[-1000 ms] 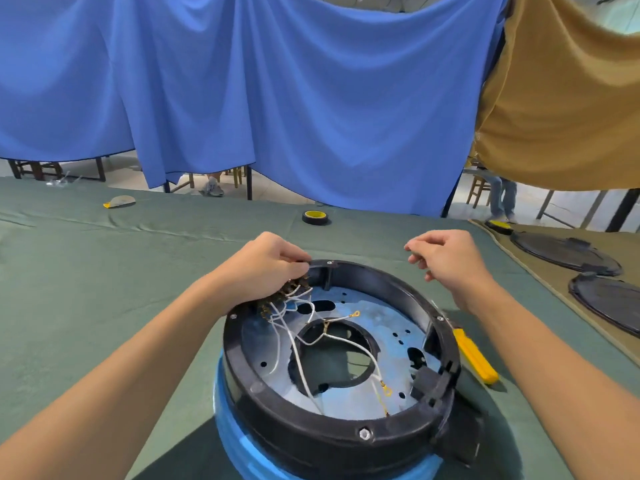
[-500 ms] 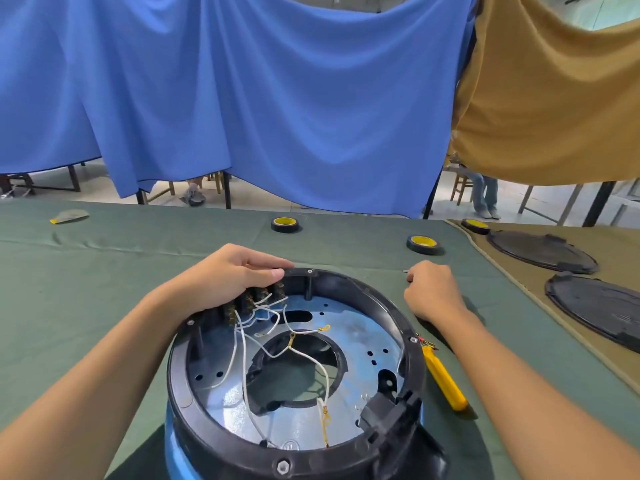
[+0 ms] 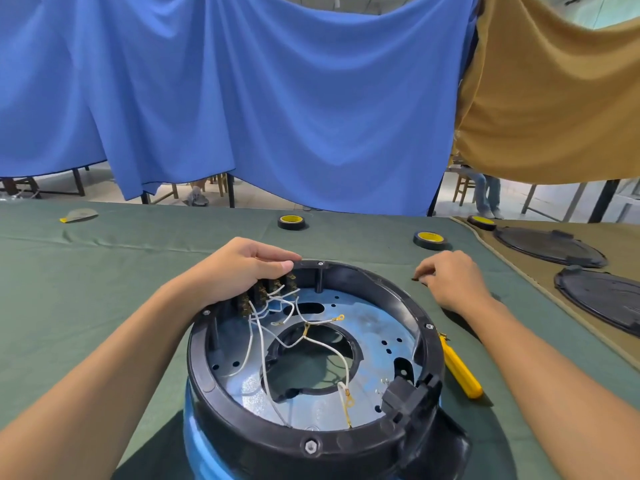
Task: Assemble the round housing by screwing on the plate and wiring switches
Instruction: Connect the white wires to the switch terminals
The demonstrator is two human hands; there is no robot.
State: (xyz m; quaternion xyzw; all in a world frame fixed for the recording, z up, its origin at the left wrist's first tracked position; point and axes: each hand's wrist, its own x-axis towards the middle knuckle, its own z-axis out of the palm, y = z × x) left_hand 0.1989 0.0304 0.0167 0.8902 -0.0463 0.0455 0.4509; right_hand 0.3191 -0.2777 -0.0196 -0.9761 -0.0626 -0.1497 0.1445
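Observation:
The round black housing stands on a blue base in front of me, with a blue metal plate inside and loose white wires crossing its central hole. A row of black switches sits at the housing's far-left rim. My left hand lies over that rim with its fingers curled down onto the switches. My right hand rests on the green cloth to the right of the housing and pinches a small dark part at its fingertips.
A yellow-handled screwdriver lies right of the housing. Two tape rolls sit beyond it, a third farther right. Two black round covers lie on the brown cloth. A grey-yellow object lies far left.
My right hand has dropped from above the housing's rim to the cloth at its right and closed its fingertips on a small part. My left hand stays on the switches. The view shifted.

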